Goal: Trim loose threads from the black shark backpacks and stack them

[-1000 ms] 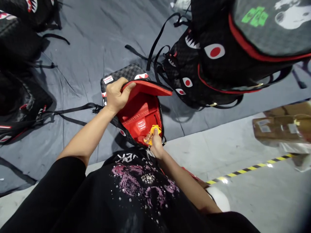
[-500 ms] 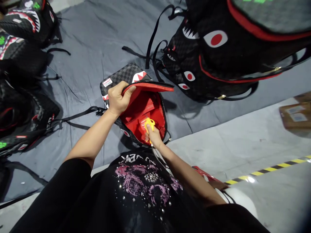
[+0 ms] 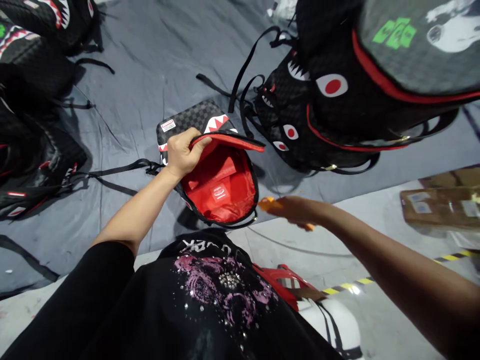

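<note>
A small black checkered backpack [image 3: 187, 116] with red lining lies unzipped on the grey cloth, its mouth facing me. My left hand [image 3: 184, 152] pinches the edge of its front flap and holds it up. Inside, the red lining and a printed label [image 3: 218, 194] show. To the right of the bag's opening, outside it, my right hand [image 3: 296, 209] is closed around an orange-yellow tool [image 3: 269, 204], blurred by motion; its exact kind is hard to make out.
Large black backpacks with shark eyes [image 3: 332, 115] stand at the right. More black bags [image 3: 33, 130] are piled at the left. A cardboard box [image 3: 438, 207] and striped tape lie on the floor, with a red object [image 3: 277, 280] beside me.
My right hand has come out of the bag and moved right with the orange-yellow tool. The left hand still holds the flap. The view has shifted slightly.
</note>
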`<action>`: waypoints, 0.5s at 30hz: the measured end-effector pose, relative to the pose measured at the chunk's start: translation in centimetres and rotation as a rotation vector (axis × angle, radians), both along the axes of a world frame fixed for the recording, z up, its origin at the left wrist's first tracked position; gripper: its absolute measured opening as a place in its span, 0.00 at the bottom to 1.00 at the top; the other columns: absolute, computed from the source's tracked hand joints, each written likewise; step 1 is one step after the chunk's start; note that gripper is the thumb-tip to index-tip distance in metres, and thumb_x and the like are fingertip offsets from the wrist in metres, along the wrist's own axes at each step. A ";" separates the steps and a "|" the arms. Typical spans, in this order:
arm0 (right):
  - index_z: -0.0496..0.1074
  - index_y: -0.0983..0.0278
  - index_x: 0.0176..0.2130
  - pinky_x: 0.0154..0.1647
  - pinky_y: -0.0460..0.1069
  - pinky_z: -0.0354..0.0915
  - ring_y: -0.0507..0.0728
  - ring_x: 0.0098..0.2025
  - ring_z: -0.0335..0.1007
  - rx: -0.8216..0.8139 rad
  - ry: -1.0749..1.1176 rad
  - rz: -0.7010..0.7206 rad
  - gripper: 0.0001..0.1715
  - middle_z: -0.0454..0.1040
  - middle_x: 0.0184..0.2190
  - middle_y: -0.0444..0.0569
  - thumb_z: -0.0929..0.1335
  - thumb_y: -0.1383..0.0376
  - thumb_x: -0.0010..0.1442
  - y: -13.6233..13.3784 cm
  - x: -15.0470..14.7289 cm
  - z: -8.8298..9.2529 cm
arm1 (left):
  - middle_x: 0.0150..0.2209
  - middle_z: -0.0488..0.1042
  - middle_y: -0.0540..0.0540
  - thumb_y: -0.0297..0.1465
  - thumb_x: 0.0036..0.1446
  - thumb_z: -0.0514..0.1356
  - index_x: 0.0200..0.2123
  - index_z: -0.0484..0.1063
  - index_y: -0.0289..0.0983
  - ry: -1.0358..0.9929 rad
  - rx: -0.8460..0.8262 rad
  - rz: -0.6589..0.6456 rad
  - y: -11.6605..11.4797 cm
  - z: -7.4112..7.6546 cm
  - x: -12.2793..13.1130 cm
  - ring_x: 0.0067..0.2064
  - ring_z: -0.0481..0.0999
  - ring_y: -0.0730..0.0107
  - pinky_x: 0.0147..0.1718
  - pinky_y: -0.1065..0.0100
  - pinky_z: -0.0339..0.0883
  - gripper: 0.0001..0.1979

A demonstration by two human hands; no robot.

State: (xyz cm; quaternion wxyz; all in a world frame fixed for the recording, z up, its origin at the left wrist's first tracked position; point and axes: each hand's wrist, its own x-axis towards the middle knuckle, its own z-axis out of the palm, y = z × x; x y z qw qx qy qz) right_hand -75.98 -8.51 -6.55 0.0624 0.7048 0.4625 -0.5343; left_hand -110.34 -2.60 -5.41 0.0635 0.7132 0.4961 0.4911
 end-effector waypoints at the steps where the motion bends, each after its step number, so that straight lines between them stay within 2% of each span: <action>1: 0.67 0.62 0.23 0.06 0.45 0.46 0.51 0.07 0.52 -0.058 0.036 0.024 0.21 0.59 0.10 0.41 0.79 0.57 0.44 -0.4 0.4 0.7 | 0.19 0.59 0.52 0.52 0.63 0.50 0.24 0.63 0.37 -0.009 0.000 0.011 0.0 0.0 0.0 0.23 0.60 0.75 0.25 0.69 0.52 0.26; 3: 0.67 0.61 0.27 0.07 0.46 0.51 0.51 0.09 0.54 -0.131 0.132 0.032 0.25 0.61 0.13 0.41 0.76 0.46 0.47 -1.0 0.8 1.6 | 0.19 0.60 0.52 0.51 0.63 0.51 0.23 0.63 0.37 -0.028 0.004 0.031 -0.1 0.0 -0.1 0.22 0.60 0.76 0.25 0.69 0.52 0.25; 6: 0.65 0.61 0.30 0.11 0.45 0.55 0.48 0.11 0.50 -0.023 0.330 -0.148 0.32 0.54 0.12 0.36 0.70 0.37 0.48 -1.3 0.8 1.3 | 0.19 0.62 0.53 0.48 0.62 0.53 0.23 0.65 0.37 -0.045 -0.006 0.034 -0.3 0.0 -0.2 0.22 0.61 0.76 0.25 0.70 0.53 0.23; 9: 0.63 0.62 0.32 0.12 0.44 0.55 0.46 0.12 0.41 -0.003 0.475 -0.328 0.34 0.47 0.12 0.31 0.68 0.35 0.49 -1.6 0.8 -0.6 | 0.19 0.64 0.52 0.48 0.62 0.54 0.23 0.66 0.36 -0.032 -0.042 0.033 -0.7 0.0 -0.1 0.22 0.63 0.76 0.24 0.71 0.54 0.23; 11: 0.62 0.62 0.33 0.13 0.43 0.54 0.45 0.12 0.37 -0.009 0.538 -0.398 0.34 0.46 0.13 0.30 0.67 0.35 0.49 -2.0 0.7 -1.9 | 0.19 0.65 0.52 0.47 0.62 0.53 0.23 0.67 0.36 -0.025 -0.062 0.050 -1.0 0.1 -0.1 0.22 0.64 0.75 0.25 0.72 0.55 0.23; 15: 0.62 0.62 0.33 0.13 0.43 0.54 0.44 0.12 0.37 0.011 0.580 -0.391 0.36 0.47 0.13 0.30 0.66 0.33 0.48 -3.0 0.6 -3.0 | 0.20 0.69 0.49 0.43 0.62 0.54 0.24 0.69 0.36 0.020 -0.075 0.035 -1.8 0.4 0.2 0.23 0.68 0.73 0.26 0.71 0.58 0.20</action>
